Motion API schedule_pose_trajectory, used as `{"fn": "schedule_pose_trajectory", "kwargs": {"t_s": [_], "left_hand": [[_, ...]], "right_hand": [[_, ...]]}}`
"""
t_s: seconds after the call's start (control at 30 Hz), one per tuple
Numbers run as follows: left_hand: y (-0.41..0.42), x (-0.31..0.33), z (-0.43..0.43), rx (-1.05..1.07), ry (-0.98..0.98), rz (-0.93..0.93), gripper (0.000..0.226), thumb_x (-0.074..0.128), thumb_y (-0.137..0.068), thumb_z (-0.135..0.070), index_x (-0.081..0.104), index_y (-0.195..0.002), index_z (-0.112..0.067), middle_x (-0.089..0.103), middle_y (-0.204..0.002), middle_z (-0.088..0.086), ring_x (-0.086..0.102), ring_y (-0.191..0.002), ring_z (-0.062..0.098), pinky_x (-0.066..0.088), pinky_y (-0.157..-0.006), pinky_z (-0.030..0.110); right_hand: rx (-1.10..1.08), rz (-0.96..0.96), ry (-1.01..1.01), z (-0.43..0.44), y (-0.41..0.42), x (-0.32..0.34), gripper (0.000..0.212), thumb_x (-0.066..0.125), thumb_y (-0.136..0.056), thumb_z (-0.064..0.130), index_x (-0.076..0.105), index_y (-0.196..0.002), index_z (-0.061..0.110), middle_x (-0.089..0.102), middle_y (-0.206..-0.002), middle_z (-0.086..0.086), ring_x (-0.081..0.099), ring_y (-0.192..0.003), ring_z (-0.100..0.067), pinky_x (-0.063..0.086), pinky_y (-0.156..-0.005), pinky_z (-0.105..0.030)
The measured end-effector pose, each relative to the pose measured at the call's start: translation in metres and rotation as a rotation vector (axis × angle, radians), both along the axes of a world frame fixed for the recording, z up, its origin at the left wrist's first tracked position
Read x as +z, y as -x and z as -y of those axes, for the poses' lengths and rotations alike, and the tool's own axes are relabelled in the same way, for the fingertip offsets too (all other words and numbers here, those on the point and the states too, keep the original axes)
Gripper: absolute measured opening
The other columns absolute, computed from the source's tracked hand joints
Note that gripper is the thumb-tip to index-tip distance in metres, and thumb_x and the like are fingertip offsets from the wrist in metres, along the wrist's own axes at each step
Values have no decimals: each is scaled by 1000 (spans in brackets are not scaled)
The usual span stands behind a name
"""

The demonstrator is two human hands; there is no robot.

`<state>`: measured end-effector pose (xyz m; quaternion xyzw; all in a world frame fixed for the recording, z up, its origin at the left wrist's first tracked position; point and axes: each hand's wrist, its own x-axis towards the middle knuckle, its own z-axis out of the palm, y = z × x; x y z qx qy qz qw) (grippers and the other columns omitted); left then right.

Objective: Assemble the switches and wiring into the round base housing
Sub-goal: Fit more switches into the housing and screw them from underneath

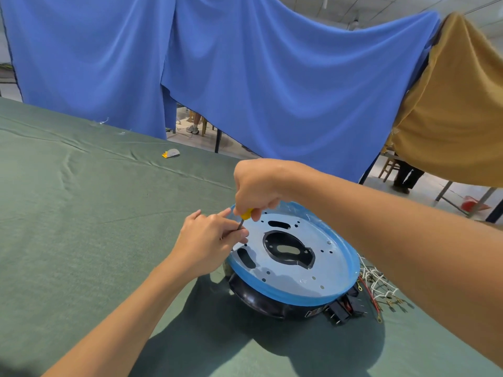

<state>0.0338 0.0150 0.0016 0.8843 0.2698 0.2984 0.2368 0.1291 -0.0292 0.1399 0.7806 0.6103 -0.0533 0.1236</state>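
- Gripping the yellow screwdriver (246,214), the right hand (258,186) stood above the round base housing (285,293) on the table (81,240).
- The left hand (206,243) pinched its shaft; the tip was hidden.
- Wires (381,289) lay beside the housing, partly covered.

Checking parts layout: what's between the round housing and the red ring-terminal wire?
Head view: black switches lie on the green cloth between the round housing and the red wire, close against the housing's near right edge.
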Motion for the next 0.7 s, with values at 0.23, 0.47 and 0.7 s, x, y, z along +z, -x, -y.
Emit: {"fn": "schedule_pose_trajectory", "kwargs": {"t_s": [0.23, 0.47, 0.7], "left_hand": [[3, 0, 0, -34, 90, 42, 21, 61, -95, -30, 79, -86, -28, 75, -80, 2, 48, -125, 17, 40, -97, 47], [3, -1, -1, -65, 114, 54, 24, 58, -97, -27, 79, -88, -22, 76, -104, -4, 44, -135, 3, 36, -107, 48], [1, -6, -4, -57, 84, 80, 28, 55, -98, -31, 79, -89, -22, 77, -83, -2, 40, -127, -13, 37, -105, 42]], "right_hand": [[130, 103, 121, 4, 9, 12, 16, 67, -87, 23, 62, -81, 9, 66, -67, -2, 61, -56, -15, 44, -48, -20], [449, 269, 65, 4, 4, 16, 15, 67, -86, 27, 72, -74, 19, 60, -56, 7, 50, -55, -6, 30, -31, -9], [89, 58, 127, -10, 7, 10, 25, 55, -91, 13, 62, -68, 5, 59, -53, 3, 42, -47, -16, 34, -41, -20]]}}
